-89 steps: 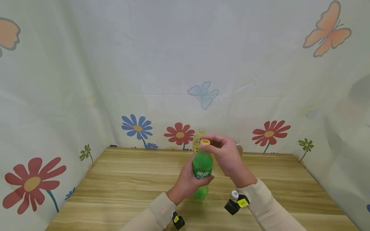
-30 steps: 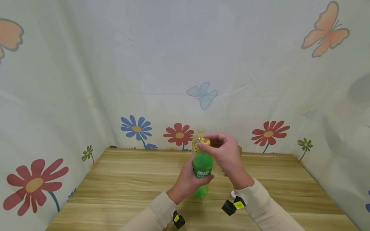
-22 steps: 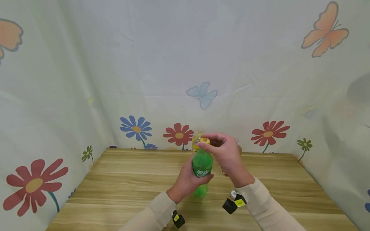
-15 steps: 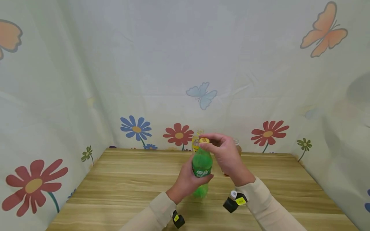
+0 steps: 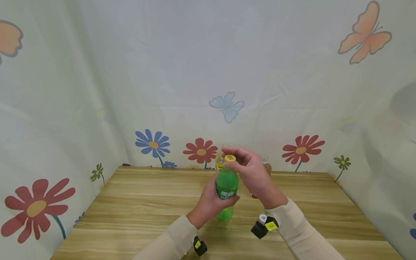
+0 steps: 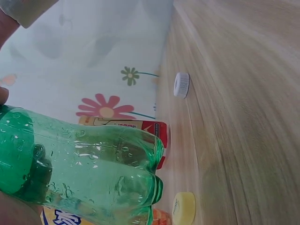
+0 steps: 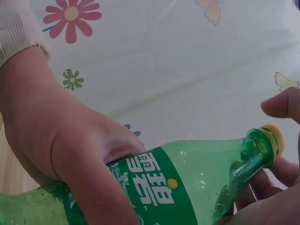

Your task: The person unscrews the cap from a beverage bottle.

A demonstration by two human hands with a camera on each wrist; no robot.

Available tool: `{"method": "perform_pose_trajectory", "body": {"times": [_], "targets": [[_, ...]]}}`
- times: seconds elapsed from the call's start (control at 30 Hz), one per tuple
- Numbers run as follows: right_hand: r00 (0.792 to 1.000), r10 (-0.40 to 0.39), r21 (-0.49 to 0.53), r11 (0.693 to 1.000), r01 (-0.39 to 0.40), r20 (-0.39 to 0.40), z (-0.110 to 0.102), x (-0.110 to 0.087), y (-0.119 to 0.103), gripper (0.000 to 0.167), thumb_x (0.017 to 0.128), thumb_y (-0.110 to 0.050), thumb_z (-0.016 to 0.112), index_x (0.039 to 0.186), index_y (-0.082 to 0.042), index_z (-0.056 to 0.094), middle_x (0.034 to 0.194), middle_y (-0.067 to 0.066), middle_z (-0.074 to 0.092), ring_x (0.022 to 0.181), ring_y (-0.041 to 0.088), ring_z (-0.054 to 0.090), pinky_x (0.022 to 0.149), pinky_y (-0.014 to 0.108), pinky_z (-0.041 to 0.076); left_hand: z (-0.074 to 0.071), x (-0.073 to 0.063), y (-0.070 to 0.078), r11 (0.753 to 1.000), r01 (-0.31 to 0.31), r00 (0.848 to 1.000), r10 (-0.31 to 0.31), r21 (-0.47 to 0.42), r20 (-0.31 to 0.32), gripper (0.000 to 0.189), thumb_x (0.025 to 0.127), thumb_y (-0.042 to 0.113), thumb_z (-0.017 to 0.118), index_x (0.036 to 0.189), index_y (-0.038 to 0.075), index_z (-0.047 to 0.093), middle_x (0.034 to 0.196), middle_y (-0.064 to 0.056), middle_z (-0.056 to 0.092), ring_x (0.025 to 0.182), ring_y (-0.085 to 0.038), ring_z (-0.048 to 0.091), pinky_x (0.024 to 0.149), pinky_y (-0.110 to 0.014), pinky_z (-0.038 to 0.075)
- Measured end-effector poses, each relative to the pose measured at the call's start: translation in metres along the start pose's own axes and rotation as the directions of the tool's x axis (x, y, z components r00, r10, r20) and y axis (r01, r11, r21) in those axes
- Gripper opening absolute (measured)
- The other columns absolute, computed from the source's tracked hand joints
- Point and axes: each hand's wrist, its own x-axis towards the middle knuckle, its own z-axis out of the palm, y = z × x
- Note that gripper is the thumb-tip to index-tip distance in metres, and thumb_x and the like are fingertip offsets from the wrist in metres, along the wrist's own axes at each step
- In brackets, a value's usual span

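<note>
My left hand (image 5: pixel 212 200) grips a green plastic soda bottle (image 5: pixel 227 180) round its label, holding it nearly upright. Droplets cling inside the bottle in the left wrist view. A yellow cap (image 5: pixel 230 159) sits on its mouth; the right wrist view also shows the cap (image 7: pixel 273 139). Around the cap is my right hand (image 5: pixel 255 173), its fingers spread. One digit stands clear of the cap in the right wrist view, while other fingers lie beside the neck, partly cut off by the frame edge. I cannot tell whether they touch it.
Behind the hands stand a yellow-labelled bottle (image 5: pixel 219 160) and an uncapped clear bottle (image 5: pixel 266 165), both partly hidden. A white cap (image 6: pixel 181 85) and a pale yellow cap (image 6: pixel 184 208) lie on the wooden table (image 5: pixel 146 202). A flowered curtain (image 5: pixel 182 72) encloses the table.
The right hand's fingers have loosened from the yellow cap, with the upper finger lifted off it. The left hand and green bottle stay almost in place.
</note>
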Motion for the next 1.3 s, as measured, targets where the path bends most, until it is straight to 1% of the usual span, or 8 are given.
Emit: {"method": "perform_pose_trajectory", "body": {"times": [0.07, 0.17, 0.27, 0.43, 0.63, 0.87, 1.13, 1.3], "targets": [[1.000, -0.003, -0.031, 1.000, 0.003, -0.001, 0.000, 0.000, -0.001, 0.047, 0.095, -0.019, 0.074, 0.140, -0.013, 0.059, 0.137, 0.008, 0.059, 0.129, 0.028, 0.057, 0.102, 0.023, 0.053, 0.000, 0.001, 0.001, 1.000, -0.005, 1.000, 0.005, 0.004, -0.001, 0.069, 0.088, 0.024, 0.083, 0.143, 0.029, 0.041, 0.133, 0.005, 0.062, 0.119, -0.014, 0.063, 0.106, -0.033, 0.052], [0.999, 0.001, -0.090, 0.996, -0.004, -0.039, 0.001, 0.000, -0.002, 0.052, 0.090, -0.025, 0.080, 0.137, -0.017, 0.059, 0.134, 0.006, 0.060, 0.123, 0.026, 0.061, 0.100, 0.027, 0.054, 0.000, 0.002, 0.001, 1.000, -0.015, 1.000, 0.016, 0.018, -0.006, 0.070, 0.088, 0.025, 0.082, 0.144, 0.028, 0.041, 0.133, 0.004, 0.062, 0.119, -0.015, 0.063, 0.106, -0.033, 0.052], [0.994, 0.004, -0.134, 0.991, -0.018, -0.105, 0.003, -0.001, -0.003, 0.053, 0.085, -0.031, 0.085, 0.130, -0.014, 0.061, 0.126, 0.006, 0.064, 0.113, 0.025, 0.064, 0.096, 0.029, 0.055, 0.000, 0.002, 0.001, 0.999, -0.024, 1.000, 0.024, 0.028, -0.012, 0.070, 0.088, 0.025, 0.083, 0.144, 0.028, 0.041, 0.134, 0.004, 0.062, 0.119, -0.015, 0.063, 0.106, -0.034, 0.052], [0.980, -0.001, -0.151, 0.988, -0.030, -0.201, 0.006, -0.003, -0.006, 0.050, 0.080, -0.034, 0.089, 0.115, -0.009, 0.064, 0.112, 0.008, 0.066, 0.101, 0.026, 0.066, 0.087, 0.029, 0.058, 0.000, 0.001, 0.001, 0.999, -0.025, 0.999, 0.026, 0.027, -0.019, 0.072, 0.087, 0.024, 0.083, 0.145, 0.028, 0.040, 0.134, 0.004, 0.062, 0.120, -0.015, 0.063, 0.107, -0.034, 0.052], [0.969, -0.005, -0.232, 0.971, -0.055, -0.248, 0.008, -0.006, -0.012, 0.050, 0.076, -0.040, 0.091, 0.107, -0.011, 0.066, 0.106, 0.007, 0.068, 0.092, 0.024, 0.066, 0.081, 0.029, 0.058, 0.001, 0.000, -0.001, 0.999, -0.036, 0.999, 0.037, 0.025, -0.021, 0.071, 0.087, 0.023, 0.083, 0.145, 0.028, 0.040, 0.134, 0.004, 0.062, 0.119, -0.015, 0.063, 0.106, -0.034, 0.052], [0.966, -0.006, -0.266, 0.962, -0.064, -0.257, 0.007, -0.005, -0.012, 0.049, 0.076, -0.043, 0.090, 0.105, -0.011, 0.069, 0.104, 0.008, 0.069, 0.091, 0.024, 0.067, 0.079, 0.027, 0.059, 0.002, 0.000, -0.001, 1.000, -0.024, 1.000, 0.024, 0.017, -0.016, 0.070, 0.087, 0.024, 0.083, 0.143, 0.030, 0.042, 0.132, 0.006, 0.063, 0.118, -0.014, 0.063, 0.105, -0.033, 0.052], [0.974, 0.017, -0.219, 0.973, -0.068, -0.226, 0.004, -0.003, -0.012, 0.045, 0.080, -0.040, 0.088, 0.110, -0.010, 0.073, 0.108, 0.008, 0.071, 0.096, 0.024, 0.067, 0.082, 0.026, 0.058, 0.001, 0.001, -0.003, 1.000, 0.026, 1.000, -0.026, 0.001, -0.013, 0.069, 0.087, 0.029, 0.083, 0.143, 0.032, 0.042, 0.131, 0.007, 0.063, 0.117, -0.014, 0.063, 0.104, -0.034, 0.052], [0.983, 0.017, -0.177, 0.983, -0.050, -0.181, 0.000, -0.001, -0.010, 0.041, 0.083, -0.038, 0.086, 0.113, -0.012, 0.075, 0.112, 0.008, 0.072, 0.102, 0.024, 0.067, 0.086, 0.025, 0.059, 0.001, 0.002, -0.003, 1.000, 0.026, 1.000, -0.026, 0.005, -0.015, 0.068, 0.088, 0.030, 0.083, 0.143, 0.031, 0.042, 0.130, 0.006, 0.063, 0.115, -0.014, 0.063, 0.103, -0.035, 0.052]]}}
